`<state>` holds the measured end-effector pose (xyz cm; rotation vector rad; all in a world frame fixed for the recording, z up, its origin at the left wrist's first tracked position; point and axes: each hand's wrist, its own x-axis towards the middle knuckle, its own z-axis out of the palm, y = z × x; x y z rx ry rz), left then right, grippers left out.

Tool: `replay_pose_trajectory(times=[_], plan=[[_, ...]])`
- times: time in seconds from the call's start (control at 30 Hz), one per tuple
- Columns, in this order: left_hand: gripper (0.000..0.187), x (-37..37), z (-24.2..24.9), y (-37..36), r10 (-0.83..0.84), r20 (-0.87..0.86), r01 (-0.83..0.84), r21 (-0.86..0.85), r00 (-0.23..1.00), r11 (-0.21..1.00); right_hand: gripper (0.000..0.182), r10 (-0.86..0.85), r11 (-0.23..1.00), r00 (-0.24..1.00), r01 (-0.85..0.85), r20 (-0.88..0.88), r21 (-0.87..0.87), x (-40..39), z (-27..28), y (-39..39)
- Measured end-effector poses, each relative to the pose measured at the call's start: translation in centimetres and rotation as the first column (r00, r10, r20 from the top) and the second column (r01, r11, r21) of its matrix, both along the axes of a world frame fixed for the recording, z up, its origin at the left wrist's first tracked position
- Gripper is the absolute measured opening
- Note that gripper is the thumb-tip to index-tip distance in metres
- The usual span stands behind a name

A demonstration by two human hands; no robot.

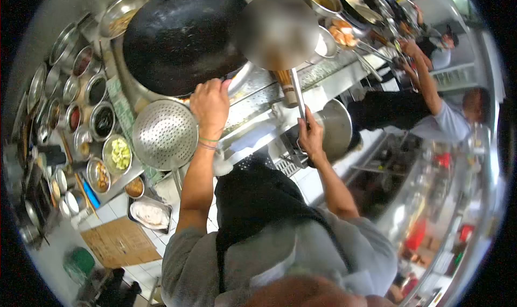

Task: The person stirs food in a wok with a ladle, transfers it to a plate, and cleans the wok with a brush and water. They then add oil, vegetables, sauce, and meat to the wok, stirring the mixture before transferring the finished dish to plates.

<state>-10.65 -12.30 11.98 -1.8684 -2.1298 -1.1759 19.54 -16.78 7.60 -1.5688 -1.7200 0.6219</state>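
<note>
My left hand (210, 106) is closed at the near rim of a large dark wok (183, 35); whether a cloth or handle is under its fingers is hard to make out. A round perforated strainer (165, 132) lies just left of that wrist. My right hand (311, 134) is wrapped round the handle of a metal ladle (297, 94), which points up and away. Near the ladle's upper end is a blurred round grey shape (277, 31), and a bamboo brush (285, 89) stands beside the handle.
Several metal bowls of ingredients stand at the left, among them chopped green vegetables (117, 154). A tray with pale food (150, 213) is below them. A metal pot (335, 129) stands right of my right hand. A co-worker's arm (425, 81) reaches in at the right.
</note>
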Motion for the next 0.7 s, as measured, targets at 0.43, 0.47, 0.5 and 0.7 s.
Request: replay_pose_trajectory(times=[0.43, 0.47, 0.5, 0.7], plan=[[0.054, 0.6, 0.1, 0.1, 0.060, -0.154, -0.099, -0.260, 0.986, 0.961, 0.033, -0.419, 0.907, 0.847, 0.369, 0.328, 0.203, 10.6, -4.7, -2.7], [0.057, 0.3, 0.0, 0.3, 0.045, -0.181, -0.095, -0.275, 0.982, 0.957, 0.030, -0.466, 0.882, 0.842, 0.420, 0.271, 0.213, 12.6, -5.2, -4.2], [0.060, -0.3, -0.6, 0.7, 0.059, -0.194, -0.117, -0.303, 0.979, 0.946, 0.030, -0.536, 0.842, 0.810, 0.491, 0.238, 0.223, 15.1, -5.4, -6.3], [0.061, 0.9, 1.0, 0.5, 0.210, -0.323, -0.306, -0.286, 0.923, 0.908, 0.030, -0.951, 0.287, 0.274, 0.954, -0.144, -0.084, 37.3, -11.6, -27.8]])
